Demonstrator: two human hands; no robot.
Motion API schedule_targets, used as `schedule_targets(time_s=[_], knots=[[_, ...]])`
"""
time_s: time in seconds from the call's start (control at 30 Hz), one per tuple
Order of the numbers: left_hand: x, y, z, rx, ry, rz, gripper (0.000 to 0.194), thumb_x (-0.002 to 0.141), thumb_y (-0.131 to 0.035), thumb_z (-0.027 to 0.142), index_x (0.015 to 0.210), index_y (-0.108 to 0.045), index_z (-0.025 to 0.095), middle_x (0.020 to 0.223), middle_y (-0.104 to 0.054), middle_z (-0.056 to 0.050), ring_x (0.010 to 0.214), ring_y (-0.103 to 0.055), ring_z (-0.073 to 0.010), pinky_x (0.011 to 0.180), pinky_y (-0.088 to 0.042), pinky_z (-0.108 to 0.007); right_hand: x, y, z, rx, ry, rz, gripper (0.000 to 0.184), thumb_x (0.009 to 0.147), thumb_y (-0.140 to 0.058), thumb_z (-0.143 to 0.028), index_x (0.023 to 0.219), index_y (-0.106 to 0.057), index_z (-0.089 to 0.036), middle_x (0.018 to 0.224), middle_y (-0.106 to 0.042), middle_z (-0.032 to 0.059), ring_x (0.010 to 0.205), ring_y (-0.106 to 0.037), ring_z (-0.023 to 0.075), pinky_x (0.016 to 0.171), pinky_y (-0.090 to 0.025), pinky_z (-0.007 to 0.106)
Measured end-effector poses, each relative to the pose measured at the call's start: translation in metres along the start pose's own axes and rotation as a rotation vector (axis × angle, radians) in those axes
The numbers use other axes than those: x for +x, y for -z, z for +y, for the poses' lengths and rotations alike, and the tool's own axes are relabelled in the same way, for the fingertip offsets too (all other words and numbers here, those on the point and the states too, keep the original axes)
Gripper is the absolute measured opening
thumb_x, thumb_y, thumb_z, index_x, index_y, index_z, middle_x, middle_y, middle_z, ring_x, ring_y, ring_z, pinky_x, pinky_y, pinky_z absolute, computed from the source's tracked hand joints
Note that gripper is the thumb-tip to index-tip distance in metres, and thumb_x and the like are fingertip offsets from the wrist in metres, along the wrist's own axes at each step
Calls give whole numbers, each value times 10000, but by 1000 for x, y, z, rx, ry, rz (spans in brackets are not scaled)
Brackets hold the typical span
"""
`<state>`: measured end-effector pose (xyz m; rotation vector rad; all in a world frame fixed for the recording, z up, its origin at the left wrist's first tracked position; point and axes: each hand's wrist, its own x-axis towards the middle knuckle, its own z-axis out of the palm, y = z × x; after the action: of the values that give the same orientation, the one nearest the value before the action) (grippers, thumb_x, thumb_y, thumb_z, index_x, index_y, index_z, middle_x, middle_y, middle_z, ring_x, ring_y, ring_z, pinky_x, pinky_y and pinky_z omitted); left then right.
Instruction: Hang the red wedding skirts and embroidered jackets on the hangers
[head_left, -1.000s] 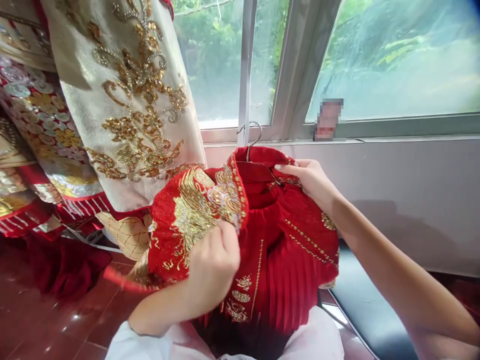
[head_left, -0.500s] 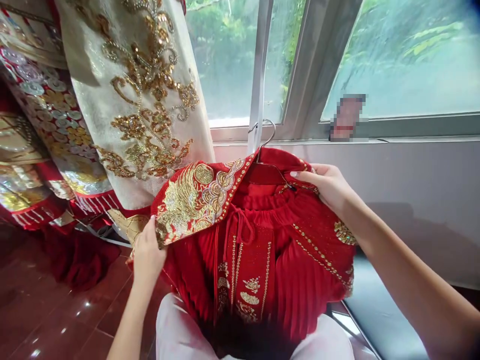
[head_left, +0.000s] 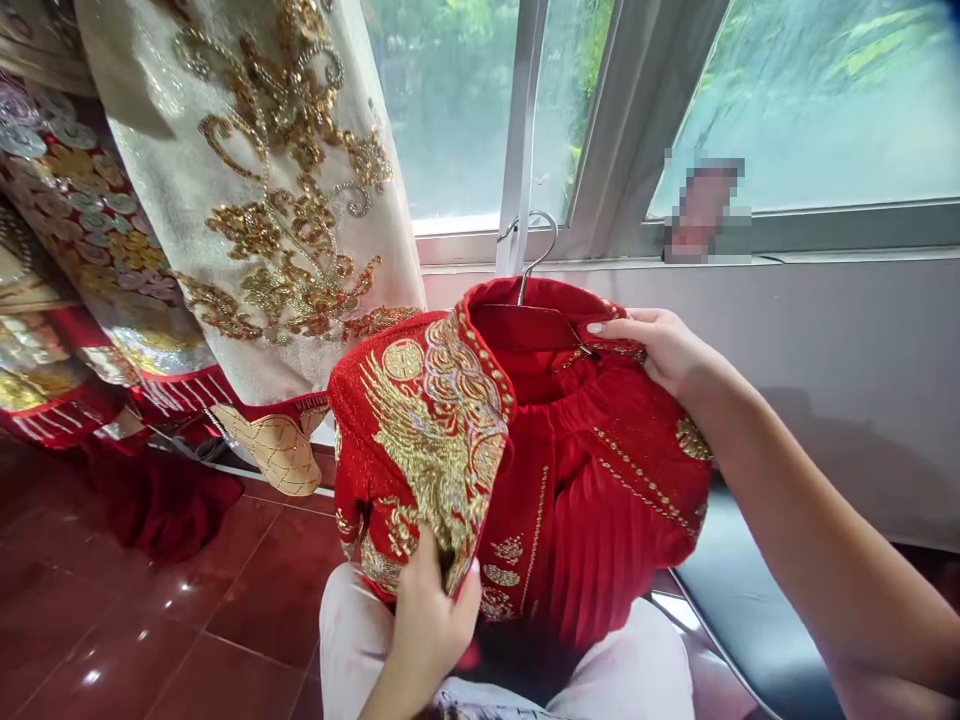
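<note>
A red jacket point(head_left: 360, 385) with gold and silver embroidery hangs from a metal hanger point(head_left: 541, 245) before me. Inside it shows a red pleated skirt point(head_left: 596, 525) with a gathered waist. My left hand point(head_left: 433, 610) pinches the lower front edge of the jacket's left-side panel, which lies folded over part of the skirt. At the right shoulder, near the collar, my right hand point(head_left: 667, 350) grips the jacket, thumb on top and the other fingers hidden behind the cloth.
Embroidered garments hang at the left, among them a cream one point(head_left: 300, 200) with gold beadwork. A beige quilted piece point(head_left: 277, 450) pokes out below. Behind are a window frame point(head_left: 592, 140) and white wall. A black seat point(head_left: 750, 590) stands at the lower right, above red floor tiles point(head_left: 255, 580).
My left hand first swung left, drawing the jacket's front panel open and showing the skirt's tie, then brought the panel back toward the middle. My right hand has kept hold of the shoulder.
</note>
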<state>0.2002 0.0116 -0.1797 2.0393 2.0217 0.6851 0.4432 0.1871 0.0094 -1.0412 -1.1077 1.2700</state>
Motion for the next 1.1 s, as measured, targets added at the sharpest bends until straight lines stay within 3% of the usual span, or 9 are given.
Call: schedule_targets(time_s=[0.1,0.17,0.23,0.33,0.43,0.5,0.83,0.93,1.1], knots=[[26,10,27,148,-75,-292,392,892,-476,441,1085,-652,148,894,-722,-164,847,-707,-322,705,-546,-400,-1,4,-4,-23,15,-52,99,592,-742,-142,678,-695,-155,640,-709,52,571,-662,171,537,-555,247],[37,27,41,236,-308,-533,397,831,-574,540,883,-704,169,794,-723,-137,765,-708,-328,659,-532,-395,-2,7,-9,-62,6,-125,101,617,-755,-158,693,-689,-163,599,-683,37,573,-661,175,537,-560,256],[48,45,59,160,-544,-592,422,809,-588,588,864,-708,187,800,-730,-97,759,-705,-284,669,-536,-362,-3,10,-15,-100,-13,-181,99,651,-758,-181,713,-686,-157,575,-664,37,573,-660,180,522,-557,259],[77,66,98,-113,-741,-202,360,917,-468,488,1033,-672,215,979,-729,-58,900,-679,-203,845,-524,-336,-2,15,-23,-143,-29,-202,101,720,-731,-238,729,-682,-150,630,-682,63,572,-652,175,509,-546,258],[121,69,139,-119,-744,369,404,921,-466,406,1215,-592,160,1282,-608,-140,1216,-532,-279,1105,-340,-481,-2,22,-34,-289,-39,-295,118,759,-702,-284,766,-692,-167,706,-701,64,605,-643,169,498,-520,251],[148,64,156,-17,-727,540,504,901,-491,425,1307,-523,128,1383,-513,-181,1319,-416,-337,1144,-237,-555,-2,26,-42,-460,-24,-362,95,739,-715,-268,761,-694,-178,692,-686,43,618,-627,163,488,-486,241],[191,93,162,230,-952,402,401,854,-520,516,1000,-623,157,998,-673,-131,1069,-508,-321,988,-322,-541,0,29,-67,-1056,185,-447,174,639,-562,-48,715,-640,-184,583,-540,-35,559,-464,112,520,-328,244],[200,104,162,252,-1035,305,421,861,-486,548,939,-637,163,872,-690,-124,1017,-505,-315,902,-347,-508,-9,27,-54,-1249,363,-292,263,632,-501,-1,800,-629,-159,688,-592,-11,657,-504,132,590,-362,242],[206,120,153,4,-1110,290,395,895,-385,439,768,-667,193,721,-649,-45,859,-533,-224,892,-358,-430,-34,27,-14,-1502,680,206,302,807,-420,-67,1044,-589,-148,1115,-595,128,946,-534,218,676,-397,279]])
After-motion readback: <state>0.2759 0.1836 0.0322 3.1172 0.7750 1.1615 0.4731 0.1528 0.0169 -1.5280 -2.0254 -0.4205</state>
